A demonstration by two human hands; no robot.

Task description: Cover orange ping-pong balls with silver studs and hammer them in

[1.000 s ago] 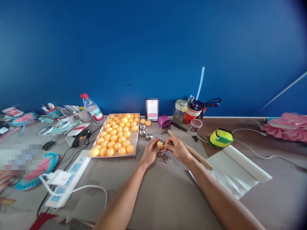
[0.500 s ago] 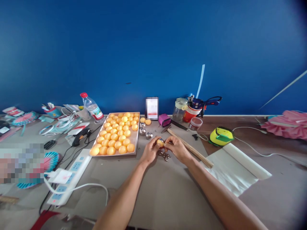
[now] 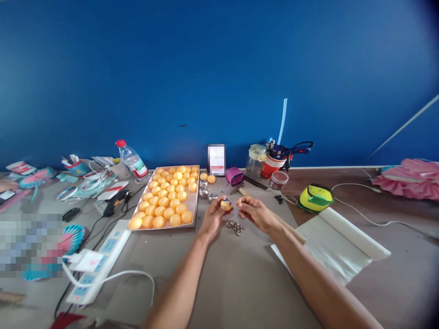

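Note:
My left hand [image 3: 211, 218] is closed on an orange ping-pong ball [image 3: 226, 205] that is partly covered with shiny silver pieces. To its right, my right hand [image 3: 254, 213] is held in a pinch, apart from the ball; whatever the fingertips hold is too small to make out. Below and between both hands, a small heap of shiny silver pieces [image 3: 235, 226] lies on the table. Just beyond my left hand sit several silver-covered balls [image 3: 203, 192], with two plain orange balls [image 3: 211, 178] behind them.
A shallow tray [image 3: 195, 201] of orange balls stands left of my hands. A power strip [image 3: 99, 265] with a white cable lies nearer. On the right are a wooden stick [image 3: 291, 230], a white sheet [image 3: 338, 246] and a yellow-green pouch [image 3: 316, 198]. A jar [image 3: 256, 162] stands behind.
My right hand has drawn away from the ball to the right. My left hand still holds the ball, now slightly lower and further left. The silver heap shows more fully.

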